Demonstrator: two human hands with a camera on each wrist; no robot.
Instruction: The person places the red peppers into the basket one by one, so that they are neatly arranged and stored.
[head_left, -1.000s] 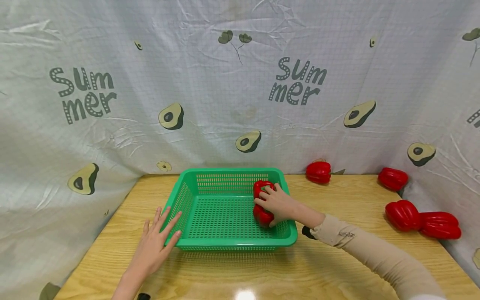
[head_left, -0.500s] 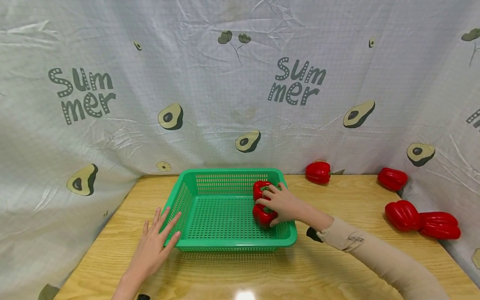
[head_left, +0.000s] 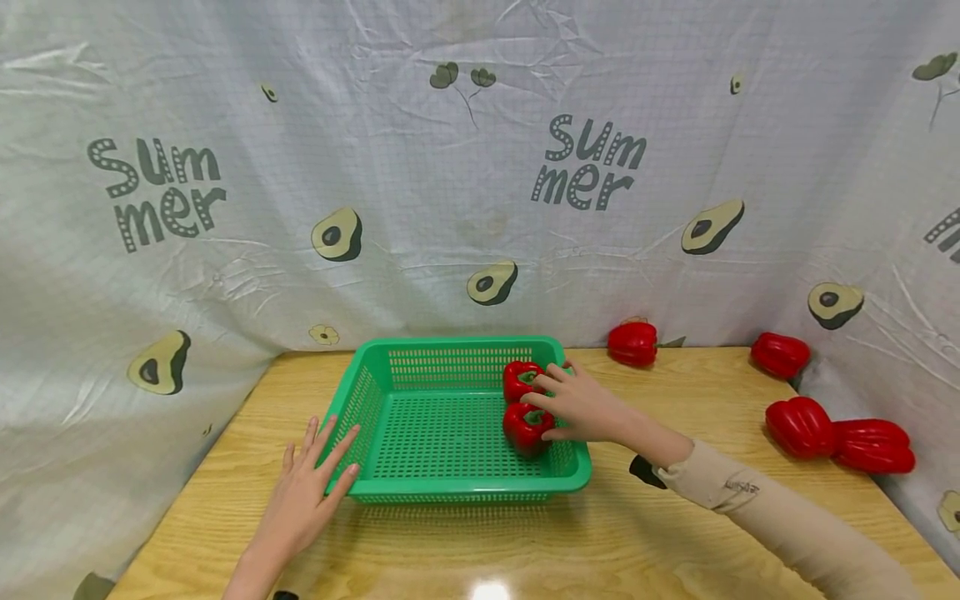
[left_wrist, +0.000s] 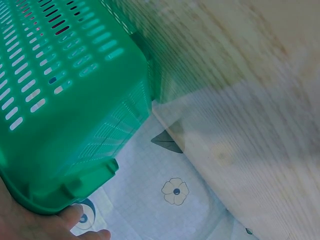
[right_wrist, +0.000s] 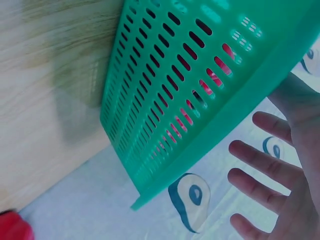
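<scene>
A second ago the right hand [head_left: 588, 407] was wrapped over the front pepper [head_left: 523, 432]; now it has drawn back to the right and the pepper sits in fuller view, its green stem showing. That pepper lies inside the green basket [head_left: 457, 485], at the right end, with the back pepper [head_left: 516, 382] just behind it. Neither seems to have moved.

The right hand hovers over the basket's right rim, fingers well apart and loosely bent — it grips nothing, though I can't tell whether a fingertip brushes a pepper. From the right wrist, red shows through the basket's slots.

The left hand [head_left: 303, 492] has stayed where it was, fingers spread, resting against the left rim without clasping anything. Four more peppers lie on the wooden table [head_left: 637, 542] to the right — one loose pepper [head_left: 632, 344] near the cloth [head_left: 420, 150], the others farther right.
</scene>
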